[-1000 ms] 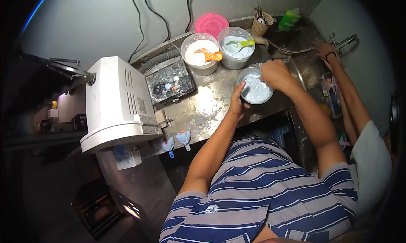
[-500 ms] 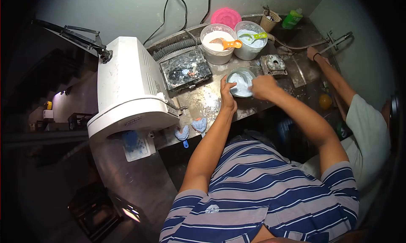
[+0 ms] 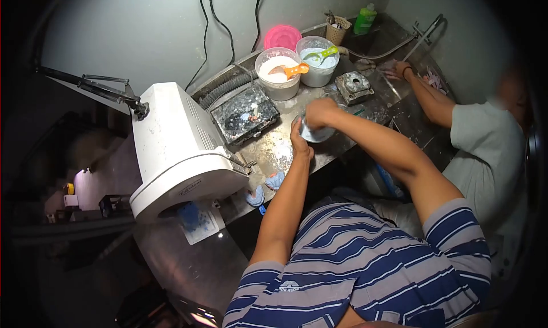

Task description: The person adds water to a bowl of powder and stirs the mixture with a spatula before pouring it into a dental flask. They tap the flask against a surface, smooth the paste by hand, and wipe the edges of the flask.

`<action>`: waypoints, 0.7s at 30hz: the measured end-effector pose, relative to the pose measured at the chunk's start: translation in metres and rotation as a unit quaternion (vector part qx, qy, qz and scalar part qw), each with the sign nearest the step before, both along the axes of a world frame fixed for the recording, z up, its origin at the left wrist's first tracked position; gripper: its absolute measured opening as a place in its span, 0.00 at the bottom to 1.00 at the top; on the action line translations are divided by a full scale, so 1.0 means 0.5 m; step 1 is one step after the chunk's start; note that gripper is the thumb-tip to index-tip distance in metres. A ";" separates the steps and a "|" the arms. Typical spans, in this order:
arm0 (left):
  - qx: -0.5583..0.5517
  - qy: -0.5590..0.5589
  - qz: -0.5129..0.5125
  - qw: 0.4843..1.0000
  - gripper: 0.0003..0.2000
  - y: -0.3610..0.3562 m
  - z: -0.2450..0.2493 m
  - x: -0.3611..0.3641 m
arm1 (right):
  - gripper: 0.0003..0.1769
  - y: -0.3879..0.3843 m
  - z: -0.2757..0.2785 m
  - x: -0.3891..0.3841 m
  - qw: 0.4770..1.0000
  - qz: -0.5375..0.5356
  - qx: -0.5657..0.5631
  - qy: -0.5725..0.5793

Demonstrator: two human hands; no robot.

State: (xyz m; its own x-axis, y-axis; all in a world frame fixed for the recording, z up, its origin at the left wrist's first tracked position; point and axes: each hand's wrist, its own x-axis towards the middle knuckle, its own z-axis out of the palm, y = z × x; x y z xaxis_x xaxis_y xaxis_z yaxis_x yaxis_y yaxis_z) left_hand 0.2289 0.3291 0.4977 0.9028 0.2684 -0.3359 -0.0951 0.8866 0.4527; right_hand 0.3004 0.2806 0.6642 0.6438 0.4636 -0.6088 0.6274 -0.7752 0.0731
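Observation:
My left hand (image 3: 299, 139) is wrapped around the side of a mixing bowl (image 3: 317, 135) near the counter's front edge. White paste showed inside it a moment ago; my other hand now covers most of the opening. My right hand (image 3: 321, 112) is a fist over the bowl, closed on a stirring tool that is almost wholly hidden and blurred by motion. Left of my left forearm lie two blue dental impressions (image 3: 255, 196), one with a blue handle. Behind the bowl stand a tub of white powder (image 3: 278, 87) with an orange scoop and a tub of bluish powder (image 3: 317, 74) with a green scoop.
A speckled black box (image 3: 245, 115) sits beside a large white machine (image 3: 171, 139) on the left. Right of the bowl is a crusted metal block (image 3: 355, 87). A co-worker's hand (image 3: 395, 71) reaches over the sink area. A pink lid (image 3: 282, 38) and green bottle (image 3: 364, 19) stand behind.
My right hand has moved from the bowl's right side to over its opening. The left hand keeps its hold on the bowl. The camera view has shifted and tilted.

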 end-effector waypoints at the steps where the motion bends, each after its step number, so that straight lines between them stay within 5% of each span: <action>1: -0.028 0.001 -0.006 1.000 0.16 0.007 0.002 0.000 | 0.22 -0.010 -0.008 0.002 1.000 -0.003 0.001 -0.006; 4: 0.014 0.004 0.017 1.000 0.17 0.017 0.004 0.006 | 0.23 -0.012 -0.084 -0.010 0.999 0.034 -0.014 0.012; 6: 0.017 0.017 0.019 1.000 0.17 0.013 -0.002 0.005 | 0.22 0.018 -0.028 0.031 0.999 -0.039 -0.015 0.031; 8: -0.061 0.019 -0.008 0.998 0.22 0.026 0.007 -0.003 | 0.22 -0.002 -0.094 -0.031 1.000 -0.019 0.010 0.012; 10: 0.008 0.005 0.004 1.000 0.18 0.022 -0.029 -0.001 | 0.22 0.008 -0.068 -0.027 0.999 0.017 0.030 0.009; 12: -0.049 0.018 -0.014 0.999 0.18 0.028 -0.012 -0.015 | 0.23 0.013 -0.035 0.033 0.996 -0.081 0.001 0.049; 14: -0.059 0.011 -0.018 0.998 0.19 0.040 -0.004 -0.001 | 0.23 -0.002 -0.075 -0.029 0.999 0.037 -0.015 -0.019; 18: -0.032 0.015 -0.008 0.999 0.20 0.037 -0.032 -0.009 | 0.23 0.008 -0.063 0.012 0.996 -0.085 -0.004 0.037; 19: -0.022 0.028 -0.008 0.999 0.20 0.040 -0.042 -0.008 | 0.22 0.000 -0.079 -0.023 1.000 -0.005 0.001 0.000; 21: 0.006 0.025 -0.016 1.000 0.21 0.033 -0.028 -0.011 | 0.24 0.020 -0.060 -0.010 0.999 -0.017 -0.015 0.046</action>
State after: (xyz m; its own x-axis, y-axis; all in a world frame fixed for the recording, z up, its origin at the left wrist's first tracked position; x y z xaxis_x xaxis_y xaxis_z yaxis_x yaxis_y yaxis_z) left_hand 0.2232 0.3454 0.4838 0.8931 0.2443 -0.3779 -0.0438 0.8830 0.4673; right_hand 0.2952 0.2905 0.6340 0.5998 0.4232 -0.6791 0.6064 -0.7941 0.0407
